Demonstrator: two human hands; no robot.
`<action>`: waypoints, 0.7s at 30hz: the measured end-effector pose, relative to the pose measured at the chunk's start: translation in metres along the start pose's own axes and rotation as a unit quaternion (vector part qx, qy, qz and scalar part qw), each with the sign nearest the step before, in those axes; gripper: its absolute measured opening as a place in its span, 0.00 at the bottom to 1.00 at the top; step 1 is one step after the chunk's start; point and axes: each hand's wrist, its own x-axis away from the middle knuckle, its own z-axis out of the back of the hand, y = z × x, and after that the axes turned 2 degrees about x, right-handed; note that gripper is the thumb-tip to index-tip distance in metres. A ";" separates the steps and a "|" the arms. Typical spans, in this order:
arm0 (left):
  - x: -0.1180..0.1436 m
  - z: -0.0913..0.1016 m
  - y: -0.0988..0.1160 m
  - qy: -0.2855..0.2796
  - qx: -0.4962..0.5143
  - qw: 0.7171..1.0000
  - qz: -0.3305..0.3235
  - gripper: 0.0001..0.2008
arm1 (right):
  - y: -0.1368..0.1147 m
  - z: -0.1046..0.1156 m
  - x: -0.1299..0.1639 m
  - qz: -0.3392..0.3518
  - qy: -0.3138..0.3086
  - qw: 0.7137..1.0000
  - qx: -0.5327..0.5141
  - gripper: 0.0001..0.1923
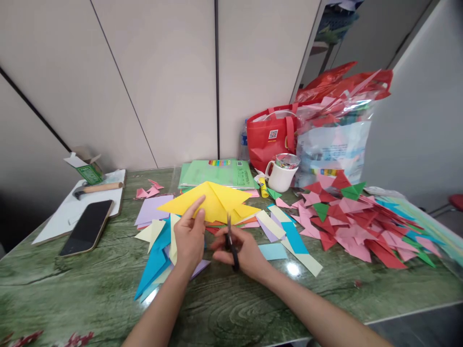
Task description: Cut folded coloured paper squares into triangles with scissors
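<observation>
A folded sheet of yellow paper (213,200) is held up by my left hand (190,231), its thumb and fingers closed on the paper's lower left part. In my right hand (244,250) is a pair of scissors (229,241) with black handles. The blades point up at the lower edge of the yellow paper; whether they touch it I cannot tell. Below my left hand lie blue paper pieces (154,267), with a cream piece (148,233) and a lilac sheet (154,207) nearby. Cream and blue strips (294,236) lie right of the scissors.
A heap of pink, red and green folded papers (354,217) covers the right side. Behind stand a white mug (280,176), a red bag (267,140) and a clear plastic bag (333,144). Green packs (217,176) lie at the back; a phone (88,226) and hammer (97,189) lie left.
</observation>
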 end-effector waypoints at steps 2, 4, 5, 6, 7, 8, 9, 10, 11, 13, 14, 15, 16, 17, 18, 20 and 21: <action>-0.003 0.000 0.003 -0.003 0.100 0.995 0.025 0.20 | 0.003 -0.001 0.002 -0.012 -0.045 0.998 0.031 0.27; -0.004 -0.002 0.009 -0.014 0.160 0.986 0.043 0.20 | 0.004 -0.002 0.004 -0.011 -0.069 0.997 0.044 0.29; -0.004 -0.002 0.012 -0.017 0.174 0.984 0.045 0.20 | 0.004 -0.002 0.004 -0.008 -0.075 0.996 0.041 0.28; -0.004 -0.003 0.014 -0.018 0.180 0.983 0.044 0.21 | 0.003 -0.002 0.004 -0.005 -0.078 0.996 0.035 0.24; -0.004 -0.003 0.017 -0.017 0.182 0.982 0.041 0.22 | 0.002 -0.001 0.004 -0.001 -0.078 0.997 0.028 0.21; -0.004 -0.004 0.018 -0.015 0.183 0.982 0.037 0.23 | 0.001 -0.001 0.003 0.001 -0.075 0.997 0.021 0.19; -0.003 -0.004 0.019 -0.011 0.182 0.983 0.033 0.24 | 0.000 -0.001 0.003 0.000 -0.071 0.997 0.013 0.17; -0.003 -0.003 0.020 -0.008 0.177 0.984 0.032 0.24 | 0.000 -0.001 0.002 -0.005 -0.069 0.998 0.005 0.17; -0.003 -0.003 0.019 -0.006 0.168 0.985 0.033 0.25 | 0.000 -0.001 0.002 -0.013 -0.070 0.997 -0.005 0.17; -0.002 -0.001 0.018 -0.013 0.141 0.989 0.040 0.26 | 0.000 -0.001 0.001 -0.026 -0.075 0.997 -0.025 0.18; -0.002 0.000 0.016 -0.021 0.126 0.991 0.046 0.27 | 0.000 -0.001 0.000 -0.030 -0.076 0.996 -0.034 0.19; -0.001 0.000 0.015 -0.029 0.111 0.992 0.050 0.27 | -0.001 -0.001 0.000 -0.032 -0.075 0.996 -0.042 0.19; 0.000 0.001 0.014 -0.040 0.098 0.993 0.054 0.27 | -0.001 -0.001 0.000 -0.032 -0.073 0.996 -0.050 0.19; 0.000 0.001 0.013 -0.050 0.088 0.993 0.057 0.26 | -0.002 -0.001 -0.001 -0.032 -0.071 0.995 -0.056 0.19; 0.001 0.001 0.013 -0.060 0.080 0.993 0.061 0.26 | -0.003 -0.001 -0.001 -0.030 -0.070 0.995 -0.060 0.19; 0.002 0.001 0.012 -0.077 0.072 0.992 0.068 0.25 | -0.005 -0.001 -0.001 -0.030 -0.069 0.995 -0.063 0.20; 0.002 0.000 0.012 -0.083 0.071 0.992 0.071 0.25 | -0.006 -0.001 -0.001 -0.031 -0.068 0.995 -0.062 0.20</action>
